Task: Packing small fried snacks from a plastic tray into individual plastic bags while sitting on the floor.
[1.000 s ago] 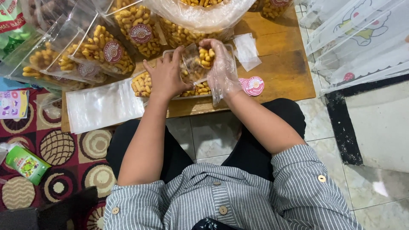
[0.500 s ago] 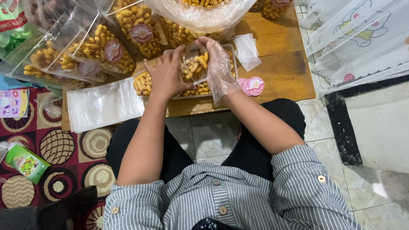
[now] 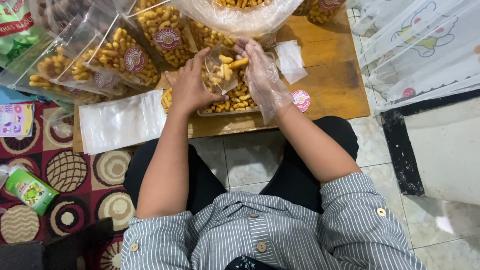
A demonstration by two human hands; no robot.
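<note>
- Small clear pouch [image 3: 220,70], part-filled with yellow snack sticks, upper centre of frame, over clear tray [image 3: 227,111] of the same snacks.
- Left hand [image 3: 189,89] bare, pinching pouch's left edge.
- Right hand [image 3: 264,75] in thin plastic glove, fingers at pouch mouth.
- Big snack bag [image 3: 235,17] looms behind; filled packs [image 3: 120,55] upper left; empty pouches [image 3: 120,121] lower left; round sticker [image 3: 301,100] right.

Beside the clear tray [image 3: 200,113] — three sealed snack bags [image 3: 117,57] at its left, one round sticker [image 3: 301,100] right, two hands above.
</note>
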